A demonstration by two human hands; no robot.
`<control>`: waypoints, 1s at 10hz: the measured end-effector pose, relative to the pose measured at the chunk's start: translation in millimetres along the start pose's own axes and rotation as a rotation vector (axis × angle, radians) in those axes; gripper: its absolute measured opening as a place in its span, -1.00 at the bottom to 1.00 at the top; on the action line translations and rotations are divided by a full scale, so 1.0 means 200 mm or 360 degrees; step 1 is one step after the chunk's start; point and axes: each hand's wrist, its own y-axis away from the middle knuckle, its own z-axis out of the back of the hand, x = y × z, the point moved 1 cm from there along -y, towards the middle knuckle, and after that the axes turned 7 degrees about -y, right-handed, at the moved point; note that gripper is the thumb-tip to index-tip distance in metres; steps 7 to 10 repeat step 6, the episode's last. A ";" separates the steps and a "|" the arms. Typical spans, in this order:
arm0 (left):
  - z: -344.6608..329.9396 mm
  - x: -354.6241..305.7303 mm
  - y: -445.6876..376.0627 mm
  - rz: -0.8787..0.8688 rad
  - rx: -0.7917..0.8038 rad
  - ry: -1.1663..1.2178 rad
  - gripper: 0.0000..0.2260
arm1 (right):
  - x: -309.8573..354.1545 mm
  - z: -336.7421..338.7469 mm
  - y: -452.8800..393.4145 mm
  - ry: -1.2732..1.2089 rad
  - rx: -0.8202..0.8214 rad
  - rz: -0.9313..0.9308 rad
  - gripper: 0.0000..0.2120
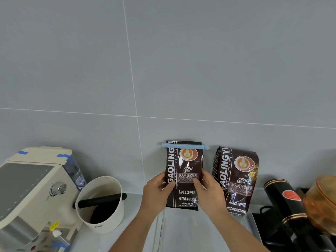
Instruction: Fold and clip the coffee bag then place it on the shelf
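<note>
A dark brown coffee bag [185, 164] with orange cup logo stands upright against the grey tiled wall, its bottom edge just above a clear shelf tray [163, 226]. Its folded top is held by a light blue clip [185, 146] running across it. My left hand [156, 193] grips the bag's left side and my right hand [209, 191] grips its right side, thumbs on the front. A second, identical coffee bag [236, 180] without a clip leans against the wall just to the right.
A cream espresso machine [31, 188] stands at the left. Beside it is a white knock box [101, 204] with a black bar. At the right are a black cylindrical tin [285, 199] and an amber glass jar [323, 200].
</note>
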 end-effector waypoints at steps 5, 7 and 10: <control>0.06 -0.10 0.01 0.0070 -0.0036 -0.0102 -0.82 | 0.16 0.10 0.05 -0.0043 0.0106 -0.0083 -0.81; 0.14 -0.19 0.06 0.0047 -0.0077 -0.0058 -0.81 | 0.25 0.16 0.09 -0.0209 0.0178 -0.0088 -0.77; 0.14 -0.19 0.06 0.0047 -0.0077 -0.0058 -0.81 | 0.25 0.16 0.09 -0.0209 0.0178 -0.0088 -0.77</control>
